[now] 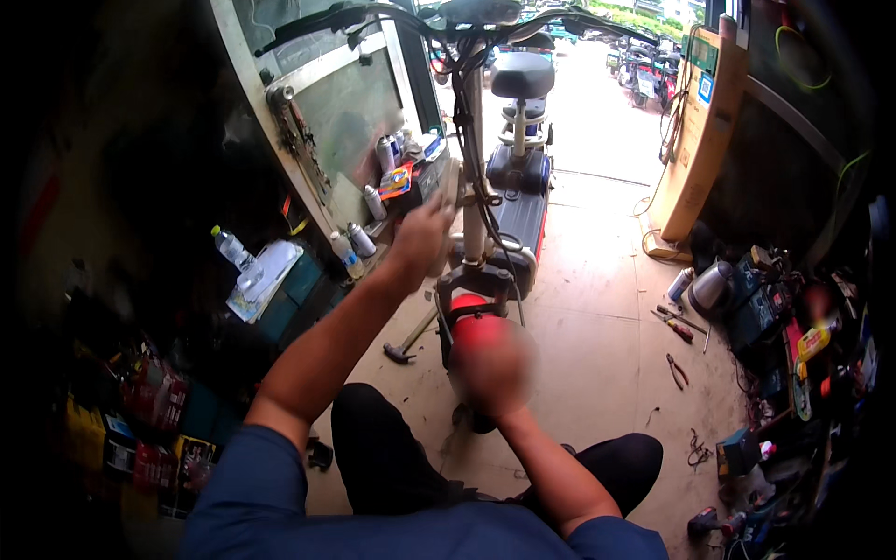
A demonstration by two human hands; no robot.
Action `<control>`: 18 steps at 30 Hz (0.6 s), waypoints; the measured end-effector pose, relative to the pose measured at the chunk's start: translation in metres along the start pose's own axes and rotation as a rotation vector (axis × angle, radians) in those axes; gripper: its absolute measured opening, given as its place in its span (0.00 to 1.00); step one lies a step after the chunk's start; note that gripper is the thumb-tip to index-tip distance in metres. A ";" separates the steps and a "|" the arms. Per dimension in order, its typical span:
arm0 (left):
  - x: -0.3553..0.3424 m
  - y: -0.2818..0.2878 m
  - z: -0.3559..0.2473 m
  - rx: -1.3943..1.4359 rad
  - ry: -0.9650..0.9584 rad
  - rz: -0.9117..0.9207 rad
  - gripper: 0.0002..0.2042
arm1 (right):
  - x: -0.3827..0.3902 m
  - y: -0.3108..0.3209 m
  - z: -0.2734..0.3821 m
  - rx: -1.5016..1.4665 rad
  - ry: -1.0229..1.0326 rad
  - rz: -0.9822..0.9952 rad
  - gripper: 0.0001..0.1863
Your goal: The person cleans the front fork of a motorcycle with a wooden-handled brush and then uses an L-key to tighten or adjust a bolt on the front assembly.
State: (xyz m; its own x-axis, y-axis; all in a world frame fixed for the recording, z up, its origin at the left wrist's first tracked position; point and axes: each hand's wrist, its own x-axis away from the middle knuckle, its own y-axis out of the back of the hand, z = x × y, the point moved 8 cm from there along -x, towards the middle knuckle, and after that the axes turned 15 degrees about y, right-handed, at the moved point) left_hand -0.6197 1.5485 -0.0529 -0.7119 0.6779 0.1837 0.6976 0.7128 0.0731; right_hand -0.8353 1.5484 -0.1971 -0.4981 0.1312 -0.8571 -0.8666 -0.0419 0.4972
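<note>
An electric bike stands in front of me, its steering stem [474, 131] upright and its red front mudguard [478, 322] between my knees. Beside the stem, my left hand [422, 241] is closed at the edge of a pale, narrow panel [452, 187]. How far the fingers wrap around the panel is hard to see. My right hand [499, 373] is low at the front of the mudguard, smeared by motion. Its fingers, and anything in them, cannot be made out. A hammer [401, 352] lies on the floor left of the front wheel.
Spray cans [362, 240] and bottles line the left door frame. On the right floor lie pliers [677, 371], screwdrivers [674, 325] and a metal jug [711, 285]. A cordless drill [714, 525] sits lower right. A tall cardboard box [700, 140] stands by the doorway.
</note>
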 end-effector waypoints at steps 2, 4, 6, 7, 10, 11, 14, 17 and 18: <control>-0.030 0.008 -0.012 0.065 0.123 0.018 0.13 | -0.001 -0.004 0.008 0.003 0.019 0.028 0.10; -0.045 0.010 -0.008 -0.002 0.106 -0.060 0.11 | 0.001 0.000 0.006 0.026 0.034 0.037 0.10; -0.007 -0.006 0.002 -0.019 0.035 0.035 0.22 | 0.002 0.003 -0.004 0.050 0.023 0.015 0.10; 0.003 -0.004 0.014 -0.019 0.091 0.026 0.28 | 0.003 0.003 -0.008 0.049 0.012 0.005 0.10; -0.017 0.008 0.002 -0.086 -0.012 0.085 0.16 | 0.007 -0.004 -0.003 -0.014 -0.013 0.008 0.10; -0.035 0.013 -0.010 -0.145 -0.047 0.152 0.11 | 0.003 -0.007 0.001 -0.015 0.001 0.011 0.10; -0.059 0.035 -0.005 0.043 0.272 0.234 0.09 | 0.008 -0.008 0.007 0.003 0.047 0.014 0.11; -0.007 0.035 -0.003 -0.115 0.179 0.228 0.26 | -0.001 0.004 -0.004 -0.040 -0.038 0.082 0.11; 0.000 0.033 0.007 -0.012 0.245 0.239 0.32 | -0.005 0.005 -0.004 -0.083 -0.092 0.121 0.11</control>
State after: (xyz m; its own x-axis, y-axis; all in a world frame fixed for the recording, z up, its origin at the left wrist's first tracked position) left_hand -0.5971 1.5735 -0.0572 -0.4880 0.7612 0.4271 0.8444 0.5356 0.0102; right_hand -0.8369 1.5440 -0.1910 -0.5975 0.2097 -0.7740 -0.8018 -0.1438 0.5800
